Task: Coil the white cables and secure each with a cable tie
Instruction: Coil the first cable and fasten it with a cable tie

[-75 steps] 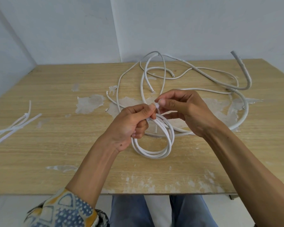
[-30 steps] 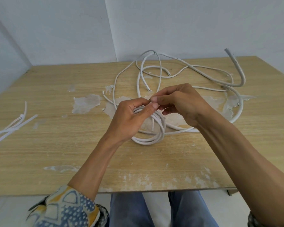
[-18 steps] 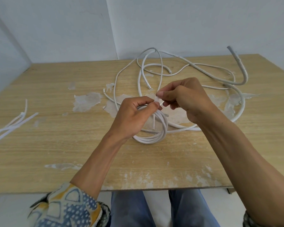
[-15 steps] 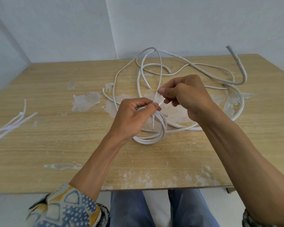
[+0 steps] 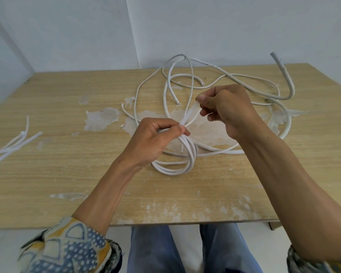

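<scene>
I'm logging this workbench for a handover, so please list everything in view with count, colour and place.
coiled cable: one, white, table centre
cable tie: one, white, stretched from the coil to the right grip
loose cables: several, white, tangled on the far side
spare ties: a few, white, table's left edge
table: one, light wood, worn patches
left hand: one, pinching the coil's top
right hand: one, pinching the tie's end
sleeves: two, patterned, bottom corners
trousers: blue, below the table edge
</scene>
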